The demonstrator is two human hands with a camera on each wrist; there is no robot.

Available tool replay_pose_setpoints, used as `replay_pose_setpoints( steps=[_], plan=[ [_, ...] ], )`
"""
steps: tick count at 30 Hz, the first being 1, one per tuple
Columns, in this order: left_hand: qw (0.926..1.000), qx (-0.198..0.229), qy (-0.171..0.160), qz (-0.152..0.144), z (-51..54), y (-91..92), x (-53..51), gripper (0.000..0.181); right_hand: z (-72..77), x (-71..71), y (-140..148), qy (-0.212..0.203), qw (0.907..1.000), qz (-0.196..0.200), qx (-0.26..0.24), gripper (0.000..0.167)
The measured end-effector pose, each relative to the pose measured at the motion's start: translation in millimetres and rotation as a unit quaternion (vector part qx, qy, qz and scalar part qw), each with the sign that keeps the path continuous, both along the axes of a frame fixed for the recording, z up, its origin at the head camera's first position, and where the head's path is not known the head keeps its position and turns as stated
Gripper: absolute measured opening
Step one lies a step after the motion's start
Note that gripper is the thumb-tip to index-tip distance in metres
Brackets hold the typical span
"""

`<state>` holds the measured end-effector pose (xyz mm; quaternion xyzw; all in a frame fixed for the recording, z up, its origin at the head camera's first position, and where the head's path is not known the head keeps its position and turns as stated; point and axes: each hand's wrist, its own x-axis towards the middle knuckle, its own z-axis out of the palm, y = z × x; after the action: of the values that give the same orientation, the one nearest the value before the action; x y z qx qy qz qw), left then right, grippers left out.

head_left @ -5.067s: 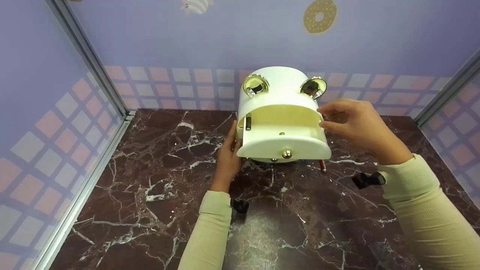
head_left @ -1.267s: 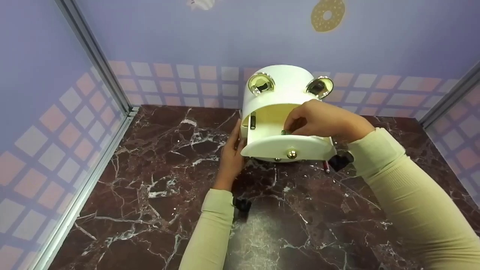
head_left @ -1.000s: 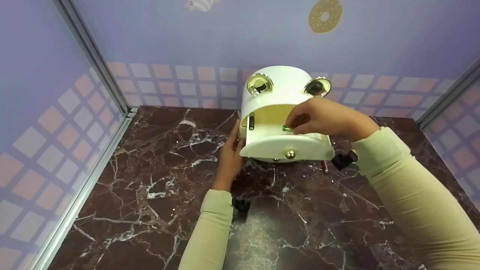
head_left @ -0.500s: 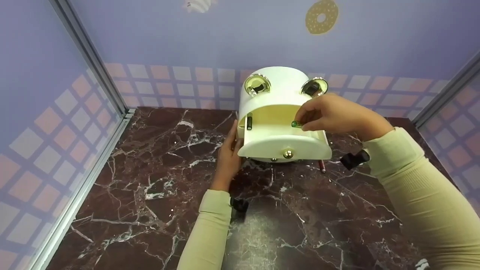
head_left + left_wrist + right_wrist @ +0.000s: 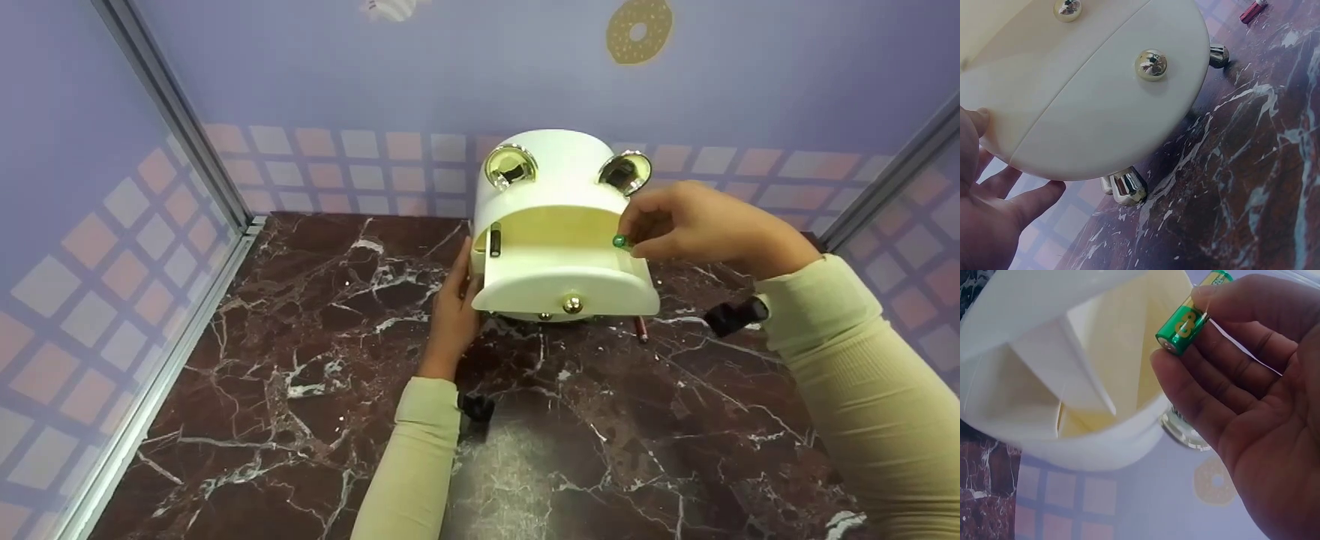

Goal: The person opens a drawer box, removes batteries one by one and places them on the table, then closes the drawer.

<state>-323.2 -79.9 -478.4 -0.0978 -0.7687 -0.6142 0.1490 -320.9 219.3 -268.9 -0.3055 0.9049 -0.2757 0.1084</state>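
My right hand [image 5: 697,223] pinches a green battery [image 5: 620,241] between thumb and fingers, at the right side of a white rounded box [image 5: 555,169] with its upper drawer [image 5: 525,291] pulled out. The right wrist view shows the green and gold battery [image 5: 1182,329] held by the thumb [image 5: 1230,298] and fingers. A dark battery [image 5: 495,241] stands at the drawer's left side. My left hand [image 5: 453,322] rests against the box's left side; in the left wrist view its fingers [image 5: 1039,202] touch the rounded edge of the white front [image 5: 1112,112].
A red battery [image 5: 641,330] lies on the dark marbled table [image 5: 315,390], by the box's right front. Two round gold-rimmed pieces [image 5: 511,166] stand up from the box top. Behind it is a lilac wall [image 5: 480,67] with a checked band; metal-framed panels flank both sides.
My right hand reached into the drawer, took hold of the green battery and has moved up and right with it to the drawer's right side. The left hand stays at the box.
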Motion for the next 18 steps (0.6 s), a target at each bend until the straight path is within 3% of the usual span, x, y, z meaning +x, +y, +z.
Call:
replay_pose_setpoints(
  steps=[12, 18],
  plan=[
    [0.9997, 0.020, -0.013, 0.005, -6.9, -3.6, 10.0, 0.054, -20.3, 6.3, 21.0, -0.021, 0.9989, -0.016, -0.038, 0.018],
    [0.9997, 0.016, -0.017, 0.000, 18.2, -5.0, 25.9, 0.054, -28.6, 7.3, 27.1, -0.020, 0.9981, -0.023, -0.054, 0.018]
  ],
)
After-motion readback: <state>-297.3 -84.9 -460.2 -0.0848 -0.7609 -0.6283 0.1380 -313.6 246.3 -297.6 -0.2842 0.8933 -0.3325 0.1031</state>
